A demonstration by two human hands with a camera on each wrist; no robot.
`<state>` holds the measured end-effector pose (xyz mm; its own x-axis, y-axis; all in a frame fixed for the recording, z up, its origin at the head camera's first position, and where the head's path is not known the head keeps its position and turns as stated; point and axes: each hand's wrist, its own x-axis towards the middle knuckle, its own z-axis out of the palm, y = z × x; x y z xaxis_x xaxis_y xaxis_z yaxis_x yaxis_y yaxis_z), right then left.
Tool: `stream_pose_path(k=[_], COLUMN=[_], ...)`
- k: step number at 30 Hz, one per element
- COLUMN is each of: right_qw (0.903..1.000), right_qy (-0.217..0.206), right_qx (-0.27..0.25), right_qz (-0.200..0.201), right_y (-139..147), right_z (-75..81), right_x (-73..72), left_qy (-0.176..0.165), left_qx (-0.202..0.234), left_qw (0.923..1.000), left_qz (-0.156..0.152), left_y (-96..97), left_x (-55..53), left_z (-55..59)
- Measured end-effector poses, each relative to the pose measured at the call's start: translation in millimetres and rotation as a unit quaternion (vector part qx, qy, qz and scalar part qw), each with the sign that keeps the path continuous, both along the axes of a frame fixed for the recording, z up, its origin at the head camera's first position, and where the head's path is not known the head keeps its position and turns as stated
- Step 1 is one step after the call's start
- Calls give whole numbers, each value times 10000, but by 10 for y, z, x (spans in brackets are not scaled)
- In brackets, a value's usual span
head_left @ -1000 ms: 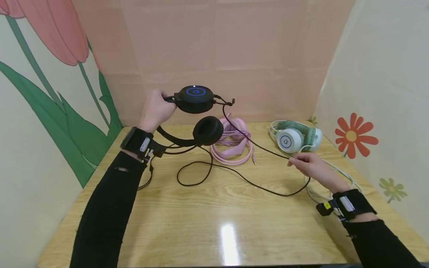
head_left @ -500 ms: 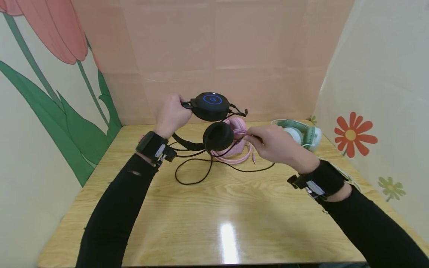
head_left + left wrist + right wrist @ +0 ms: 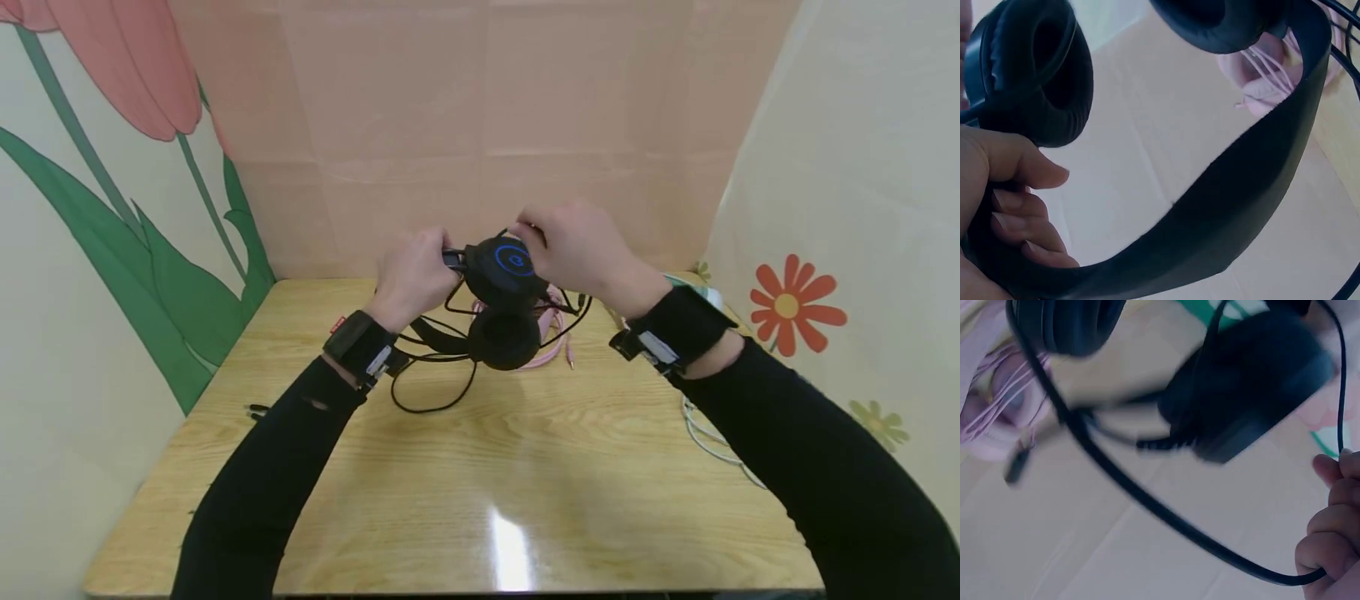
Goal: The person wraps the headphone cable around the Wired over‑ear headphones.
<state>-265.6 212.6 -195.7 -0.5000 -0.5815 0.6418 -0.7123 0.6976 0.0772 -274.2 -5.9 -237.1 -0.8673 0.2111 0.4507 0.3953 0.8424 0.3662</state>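
Observation:
Above the table, a pair of black headphones (image 3: 504, 342) with a blue ring on one ear cup is held up. My left hand (image 3: 416, 271) grips its headband near that cup, and the left wrist view shows fingers curled round the black band (image 3: 1235, 200). Over the ringed cup, my right hand (image 3: 581, 250) holds the headphones' black cable (image 3: 1166, 525). The cable passes through its curled fingers (image 3: 1329, 550) in the right wrist view. A small boom microphone (image 3: 1017, 465) sticks out beside the cup. Part of the cable loops on the table.
Behind the black headphones lie pink headphones (image 3: 555, 321) with a coiled cord, partly covered. Green and white headphones (image 3: 708, 296) stand at the back right, mostly hidden by my right arm, with their pale cable (image 3: 708, 446) on the wooden table (image 3: 420, 508). Cable plugs (image 3: 257, 410) lie left.
My right hand has moved left and up with the cable, from the table's right side to the ear cup. My left hand has brought the headphones right and slightly down.

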Motion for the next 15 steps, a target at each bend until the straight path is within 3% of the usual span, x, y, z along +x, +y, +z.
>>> stream_pose_path(k=[8, 15], right_qw=[9889, 9840], right_qy=[-804, -497], right_qx=[411, 589], right_qz=[-1176, -1604], right_y=[224, 291], right_z=[155, 151], right_x=[-263, -420], left_qy=[490, 1072], left_qx=[-299, -831], left_qw=[9966, 9856], left_qz=[-597, -1012], left_y=[24, 53], left_x=[98, 145], left_z=[-23, -26])
